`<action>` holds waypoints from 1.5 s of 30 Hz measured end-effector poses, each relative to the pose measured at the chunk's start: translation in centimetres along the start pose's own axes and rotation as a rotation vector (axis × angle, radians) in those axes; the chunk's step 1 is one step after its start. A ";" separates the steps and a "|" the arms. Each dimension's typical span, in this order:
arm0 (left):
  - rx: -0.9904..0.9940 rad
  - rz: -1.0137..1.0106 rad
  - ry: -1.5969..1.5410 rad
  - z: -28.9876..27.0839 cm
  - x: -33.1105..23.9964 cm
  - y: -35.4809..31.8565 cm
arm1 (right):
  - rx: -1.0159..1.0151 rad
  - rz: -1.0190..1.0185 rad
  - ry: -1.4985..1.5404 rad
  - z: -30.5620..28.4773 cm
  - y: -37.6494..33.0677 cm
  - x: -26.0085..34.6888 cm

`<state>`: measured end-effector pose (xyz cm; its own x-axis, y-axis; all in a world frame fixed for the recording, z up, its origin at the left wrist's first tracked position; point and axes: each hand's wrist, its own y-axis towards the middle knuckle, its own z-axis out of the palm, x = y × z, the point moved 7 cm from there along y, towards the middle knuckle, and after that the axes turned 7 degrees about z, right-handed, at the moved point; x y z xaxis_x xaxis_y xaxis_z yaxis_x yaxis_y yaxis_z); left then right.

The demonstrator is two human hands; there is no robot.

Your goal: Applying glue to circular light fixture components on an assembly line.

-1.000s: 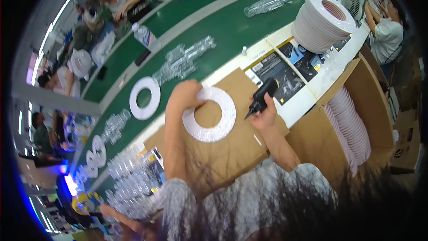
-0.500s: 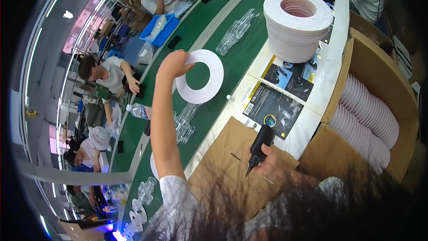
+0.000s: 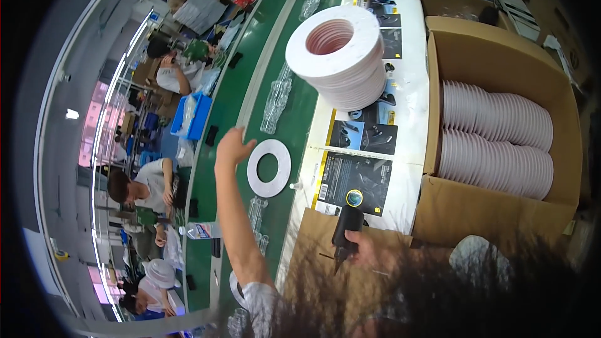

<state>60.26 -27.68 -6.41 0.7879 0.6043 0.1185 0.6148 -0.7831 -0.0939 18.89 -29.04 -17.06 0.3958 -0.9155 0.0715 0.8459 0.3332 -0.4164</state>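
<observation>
My left hand (image 3: 233, 145) is stretched out over the green belt (image 3: 238, 97), fingers apart and holding nothing, just left of a flat white ring (image 3: 269, 168) lying on the belt. My right hand (image 3: 362, 249) grips a black electric screwdriver (image 3: 345, 228), tip pointing down over a brown cardboard sheet (image 3: 325, 263) in front of me. A tall stack of white rings (image 3: 338, 56) stands on the white bench beyond.
An open cardboard box (image 3: 501, 131) at the right holds rows of white rings on edge. Dark printed sheets (image 3: 357, 181) lie on the bench. Clear plastic trays (image 3: 275, 100) sit along the belt. Other people work at the far side, left.
My left hand carried the white ring outward, set it on the green belt and let go. My right hand kept the screwdriver over the cardboard.
</observation>
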 end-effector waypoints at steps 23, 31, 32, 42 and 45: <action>-0.024 0.567 -0.194 -17.1 -29.7 8.5 | 0.110 -0.091 -0.019 1.0 0.3 1.0; -0.077 0.518 -0.250 -20.9 -25.1 -0.8 | -0.003 -0.025 -0.081 -0.5 0.3 0.0; -0.006 0.452 -0.241 -20.6 -24.5 -2.5 | 0.006 -0.115 0.045 -1.0 0.9 0.3; 0.108 0.031 -0.235 -18.4 -18.6 -30.2 | -0.023 -0.196 0.091 -3.0 1.4 2.0; 0.185 -0.072 -0.396 -12.8 -18.7 -35.7 | 0.034 -0.210 0.106 -2.4 1.8 2.5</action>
<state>23.17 -12.91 7.42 0.6736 0.6944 -0.2531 0.6364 -0.7190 -0.2792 20.56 -31.24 -19.78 0.1720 -0.9835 0.0570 0.9178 0.1389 -0.3720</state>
